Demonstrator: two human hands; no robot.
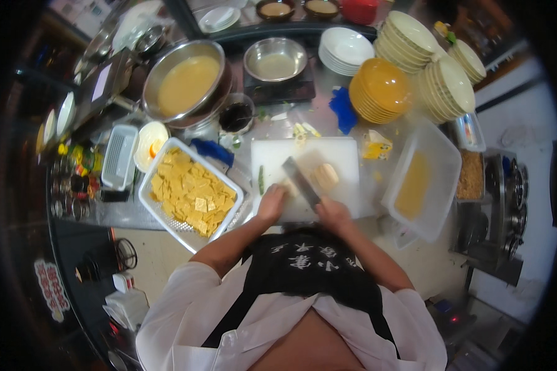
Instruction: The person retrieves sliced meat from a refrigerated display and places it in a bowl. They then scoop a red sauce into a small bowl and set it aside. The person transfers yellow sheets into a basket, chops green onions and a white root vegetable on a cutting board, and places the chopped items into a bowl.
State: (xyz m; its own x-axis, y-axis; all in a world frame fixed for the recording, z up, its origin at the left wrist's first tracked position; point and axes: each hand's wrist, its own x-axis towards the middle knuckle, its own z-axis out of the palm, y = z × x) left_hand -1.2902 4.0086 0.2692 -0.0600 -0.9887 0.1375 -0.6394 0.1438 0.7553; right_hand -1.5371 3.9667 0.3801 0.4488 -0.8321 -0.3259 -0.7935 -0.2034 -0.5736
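A white cutting board lies in front of me on the metal counter. In my right hand is the handle of a cleaver, its blade slanting up and left across the board, blurred by motion. My left hand has its fingers curled down at the blade's left side, on a pale piece of food partly hidden beneath them. To the right of the blade rests a pale tan block of food, seemingly in slices. A thin green strip of vegetable lies near the board's left edge.
Left of the board stands a white basket of yellow flat squares; right, a translucent tub. Behind are a steel bowl of tan liquid, a smaller steel bowl, blue cloths and stacked yellow bowls.
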